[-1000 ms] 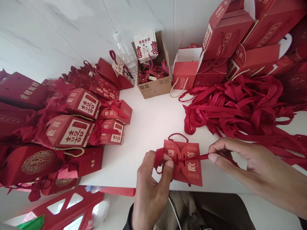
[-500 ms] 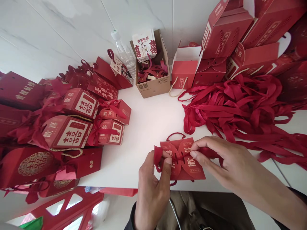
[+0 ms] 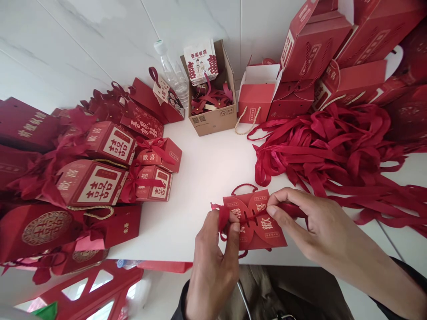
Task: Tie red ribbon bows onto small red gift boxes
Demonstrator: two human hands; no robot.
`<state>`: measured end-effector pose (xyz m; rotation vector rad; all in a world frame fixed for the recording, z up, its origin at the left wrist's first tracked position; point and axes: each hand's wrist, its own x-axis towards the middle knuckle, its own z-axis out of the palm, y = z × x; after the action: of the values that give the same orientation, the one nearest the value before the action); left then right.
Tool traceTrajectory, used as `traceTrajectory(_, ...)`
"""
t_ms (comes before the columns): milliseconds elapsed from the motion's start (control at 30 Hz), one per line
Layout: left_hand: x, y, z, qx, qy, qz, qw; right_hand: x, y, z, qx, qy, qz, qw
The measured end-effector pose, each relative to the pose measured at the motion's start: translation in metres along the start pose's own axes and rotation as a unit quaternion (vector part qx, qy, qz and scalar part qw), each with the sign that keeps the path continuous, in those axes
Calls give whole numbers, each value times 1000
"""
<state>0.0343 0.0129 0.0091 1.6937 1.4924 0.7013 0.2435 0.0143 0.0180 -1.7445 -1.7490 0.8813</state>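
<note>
The left hand (image 3: 213, 258)'s fingers are closing in a pinch on a red ribbon (image 3: 224, 216) at the left edge of a red box (image 3: 263, 242); the right hand (image 3: 316, 222)'s are pinching it over the box's right edge. Between them, the ribbon's long axis is running crosswise over the box's top. The box is sitting on the bench (image 3: 207, 178), neither hand clearly nearer; its long axis is hard to tell, its far cord handle (image 3: 245, 185) pointing away from the person. Loose ribbons (image 3: 320, 146) are lying beyond and right of the box.
</note>
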Motion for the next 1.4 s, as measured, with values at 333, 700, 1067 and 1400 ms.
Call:
traceTrajectory(333,-2,3,-3,18,7,25,1000,-1,5,-3,9,12,-34,999)
traceTrajectory(700,2,9,7,62,9,97,993,4,1,2,-21,32,-150,988)
traceTrajectory(1067,-1,6,6,54,0,110,992,3,6,4,-18,59,-180,982)
traceTrajectory(1400,-4,6,7,34,34,142,989,-4,9,0,-21,43,-165,985)
